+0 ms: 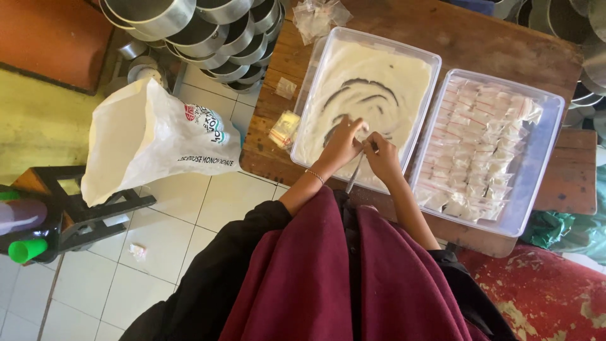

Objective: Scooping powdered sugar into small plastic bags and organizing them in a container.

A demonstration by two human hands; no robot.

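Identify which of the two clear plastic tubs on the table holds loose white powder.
The left tub, under both hands. Its powder lies loose with dark swirls; the right tub is packed with small sealed bags.

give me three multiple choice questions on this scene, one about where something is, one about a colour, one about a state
1. Where is the white sack?
A. on the floor to the left of the wooden table
B. inside the right tub
C. on the person's lap

2. What colour is the cap of the bottle at the left edge?
A. red
B. green
C. blue

3. What does the right tub hold?
A. nothing
B. loose powder only
C. rows of small filled clear bags

Answers:
1. A, the sack stands on the tiles beside the table, left of it.
2. B, the cap is bright green.
3. C, packed bags fill it, while the left tub holds white powder, over which the left hand and right hand work.
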